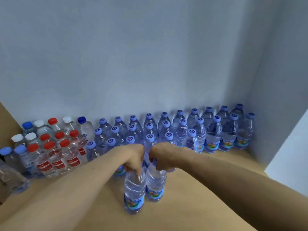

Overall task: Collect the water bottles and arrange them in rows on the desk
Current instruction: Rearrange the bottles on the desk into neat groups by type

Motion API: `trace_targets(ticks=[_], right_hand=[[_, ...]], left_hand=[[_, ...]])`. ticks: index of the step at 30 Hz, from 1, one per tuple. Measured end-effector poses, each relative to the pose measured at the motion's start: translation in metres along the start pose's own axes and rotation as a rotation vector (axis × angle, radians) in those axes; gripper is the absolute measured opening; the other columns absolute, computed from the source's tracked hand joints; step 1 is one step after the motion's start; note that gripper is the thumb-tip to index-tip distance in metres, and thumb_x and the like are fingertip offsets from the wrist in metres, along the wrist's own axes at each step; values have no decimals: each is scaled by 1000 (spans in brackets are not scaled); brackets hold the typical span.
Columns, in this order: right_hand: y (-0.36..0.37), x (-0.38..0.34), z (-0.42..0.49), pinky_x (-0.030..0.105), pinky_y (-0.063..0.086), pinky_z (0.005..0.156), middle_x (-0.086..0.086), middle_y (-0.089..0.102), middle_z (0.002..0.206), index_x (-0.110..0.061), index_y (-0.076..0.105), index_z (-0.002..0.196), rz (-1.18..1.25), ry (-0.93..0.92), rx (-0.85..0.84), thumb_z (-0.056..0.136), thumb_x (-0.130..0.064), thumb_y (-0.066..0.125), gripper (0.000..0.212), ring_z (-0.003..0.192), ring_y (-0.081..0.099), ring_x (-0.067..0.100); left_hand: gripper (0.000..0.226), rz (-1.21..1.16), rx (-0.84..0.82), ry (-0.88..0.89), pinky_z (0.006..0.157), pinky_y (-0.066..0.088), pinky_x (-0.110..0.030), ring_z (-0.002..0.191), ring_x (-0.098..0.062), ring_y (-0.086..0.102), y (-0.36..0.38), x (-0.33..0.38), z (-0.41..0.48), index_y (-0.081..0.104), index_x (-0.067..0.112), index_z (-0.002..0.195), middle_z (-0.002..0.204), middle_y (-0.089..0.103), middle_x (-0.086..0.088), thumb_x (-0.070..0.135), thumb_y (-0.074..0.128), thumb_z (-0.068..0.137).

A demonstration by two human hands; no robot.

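Both hands are down on bottles in the middle of the desk [200,205], a little out from the rows at the back edge. The left hand [133,161] has its fingers curled over the top of the left bottle [134,192], clamped round the neck with the cap hidden under the palm. The right hand [160,157] grips the right bottle [155,185] the same way, fingers wrapped round its top. The two bottles stand upright and close side by side, seemingly touching, with the left one slightly nearer the front edge. Both are clear with a coloured label low on the body.

Behind them the purple-capped bottles [166,129] stand in about three rows along the back edge, running into the back right corner against the wall [150,64]. Toward the left edge is a tighter cluster: red-capped bottles [56,157] with red labels in front, white-capped bottles [39,124] and a few blue-capped bottles [27,125] behind and beside them. At the far left the bottles are blurred and hard to make out
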State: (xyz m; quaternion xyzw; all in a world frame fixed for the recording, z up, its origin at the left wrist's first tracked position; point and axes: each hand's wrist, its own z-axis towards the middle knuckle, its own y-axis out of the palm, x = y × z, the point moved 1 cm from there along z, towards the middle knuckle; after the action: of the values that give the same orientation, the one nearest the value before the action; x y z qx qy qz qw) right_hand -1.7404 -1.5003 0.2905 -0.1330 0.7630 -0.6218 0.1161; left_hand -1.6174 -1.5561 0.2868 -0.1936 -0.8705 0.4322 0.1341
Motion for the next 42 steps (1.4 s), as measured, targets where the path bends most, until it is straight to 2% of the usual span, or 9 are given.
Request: trace_targets(ticks=[3, 7, 12, 15, 19, 24, 31, 36, 42], right_hand=[[-1, 44, -29, 31, 50, 74, 4, 66, 107, -18, 67, 113, -1, 76, -113, 82, -17, 66, 31, 94, 62, 25], [-2, 107, -65, 27, 40, 66, 6, 67, 107, -13, 67, 112, -32, 175, -210, 81, -17, 69, 32, 85, 57, 22], [2, 181, -93, 26, 41, 67, 6, 67, 107, -16, 66, 114, -5, 298, -186, 80, -14, 67, 33, 89, 61, 24], [6, 215, -99, 29, 47, 72, 7, 66, 110, -18, 65, 117, 36, 341, -123, 82, -14, 65, 35, 98, 63, 26], [13, 245, -95, 27, 41, 68, 9, 64, 113, -19, 65, 116, 73, 353, 9, 86, -16, 58, 32, 99, 61, 29], [13, 258, -82, 27, 36, 65, 10, 64, 106, -17, 67, 108, 84, 320, 75, 87, -13, 51, 26, 87, 57, 28], [20, 262, -73, 29, 41, 68, 9, 63, 109, -14, 61, 113, 51, 340, 85, 89, -15, 52, 25, 96, 60, 27], [23, 256, -78, 30, 41, 72, 9, 59, 117, -14, 51, 124, 27, 330, -44, 86, -15, 62, 40, 106, 58, 28], [27, 252, -81, 29, 39, 72, 11, 57, 119, -12, 46, 127, -45, 303, -9, 86, -11, 62, 44, 107, 57, 28]], left_hand=[[24, -12, 8, 76, 53, 49, -26, 48, -16, 54, -5, 55, 13, 71, 1, 94, 59, 60, -5, 17, 74, 77], [24, 51, 21, 197, 58, 47, -29, 59, -21, 55, -16, 132, 34, 72, 1, 90, 68, 63, -7, 20, 72, 77], [17, 124, 128, 256, 61, 52, -35, 64, -25, 58, -31, 203, 60, 68, 4, 84, 73, 64, -11, 19, 70, 77], [14, 165, 166, 230, 57, 45, -33, 63, -24, 52, -43, 228, 74, 58, 8, 77, 65, 53, -7, 16, 70, 81], [19, 184, 220, 147, 56, 43, -32, 67, -24, 53, -58, 241, 93, 51, 10, 71, 70, 51, -7, 11, 67, 81], [13, 180, 303, 71, 60, 44, -33, 74, -25, 55, -65, 244, 109, 52, 11, 78, 76, 51, -7, 7, 62, 84], [10, 193, 332, 42, 68, 44, -36, 92, -30, 57, -60, 245, 105, 53, 13, 94, 111, 59, -12, 15, 60, 89], [59, 233, 293, 22, 72, 41, -38, 108, -33, 55, -40, 242, 102, 38, 12, 126, 121, 47, -12, 32, 72, 82], [61, 273, 389, -8, 74, 38, -37, 110, -32, 56, -33, 242, 108, 33, 15, 130, 121, 47, -12, 22, 71, 84]])
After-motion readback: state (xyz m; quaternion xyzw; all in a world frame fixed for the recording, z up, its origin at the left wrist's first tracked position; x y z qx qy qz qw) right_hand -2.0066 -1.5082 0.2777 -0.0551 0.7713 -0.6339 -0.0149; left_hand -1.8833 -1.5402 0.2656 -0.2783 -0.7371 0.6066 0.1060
